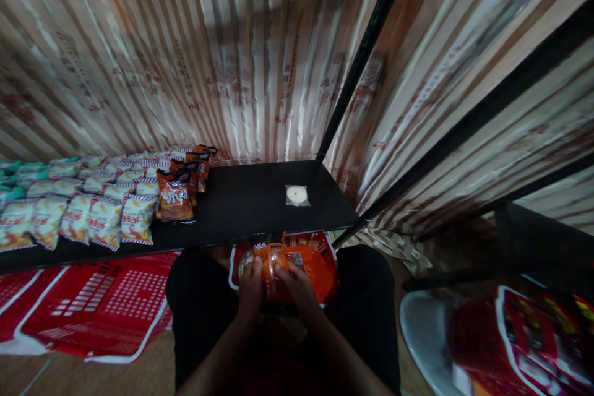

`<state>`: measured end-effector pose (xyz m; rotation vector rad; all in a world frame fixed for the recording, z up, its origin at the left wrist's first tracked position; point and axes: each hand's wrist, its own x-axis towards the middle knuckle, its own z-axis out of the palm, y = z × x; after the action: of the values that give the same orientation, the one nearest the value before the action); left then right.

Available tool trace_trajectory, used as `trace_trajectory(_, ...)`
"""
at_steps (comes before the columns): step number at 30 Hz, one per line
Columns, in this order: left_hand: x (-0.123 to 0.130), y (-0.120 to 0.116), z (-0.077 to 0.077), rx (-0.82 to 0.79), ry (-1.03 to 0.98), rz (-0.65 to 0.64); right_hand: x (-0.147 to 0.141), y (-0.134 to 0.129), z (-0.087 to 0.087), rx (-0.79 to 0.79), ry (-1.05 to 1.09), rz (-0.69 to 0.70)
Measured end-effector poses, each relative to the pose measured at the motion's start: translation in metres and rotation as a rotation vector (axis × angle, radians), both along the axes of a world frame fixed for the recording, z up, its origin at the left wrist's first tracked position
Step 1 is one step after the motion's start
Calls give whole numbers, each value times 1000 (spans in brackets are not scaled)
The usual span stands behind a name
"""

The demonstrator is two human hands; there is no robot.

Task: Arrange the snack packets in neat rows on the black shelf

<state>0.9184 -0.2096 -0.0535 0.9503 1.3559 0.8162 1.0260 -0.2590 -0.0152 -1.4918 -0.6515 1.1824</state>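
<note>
The orange packet [270, 258] lies between the two hands, over the red basket [231, 272] and just short of the black shelf [245, 198]. Left hand [250, 283] and right hand [296, 281] both hold it (its long axis is hard to tell); the brown packets [174, 195] stand ahead, nearer the left.

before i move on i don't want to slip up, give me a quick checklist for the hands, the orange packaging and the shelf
1. Left hand on orange packaging: ok
2. Right hand on it too: ok
3. Red basket beneath the hands: ok
4. White round packet flat on black shelf: ok
5. Front orange-brown snack bag upright: ok
6. Packaging sealed: cannot tell, dim and partly covered
</note>
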Motion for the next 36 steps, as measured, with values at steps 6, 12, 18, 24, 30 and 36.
trace_trajectory(6, 1, 1, 6, 151, 96, 160, -5, 3, 12, 43, -114, 4)
trace_trajectory(12, -5, 3, 16, 288, 160, 237, -12, 6, 21, 54, -178, 6)
trace_trajectory(18, -10, 4, 20, 248, 78, 163, -18, 9, 17, 41, -208, -20)
trace_trajectory(24, -13, 2, 22, 206, 9, 147, -23, 5, 17, 74, -176, -4)
trace_trajectory(30, -23, 0, 21, 201, -36, 134, -25, 4, 18, 140, -347, 55)
trace_trajectory(36, -22, 0, 30, -38, -184, 124, -24, 7, 20, 193, -541, 81)
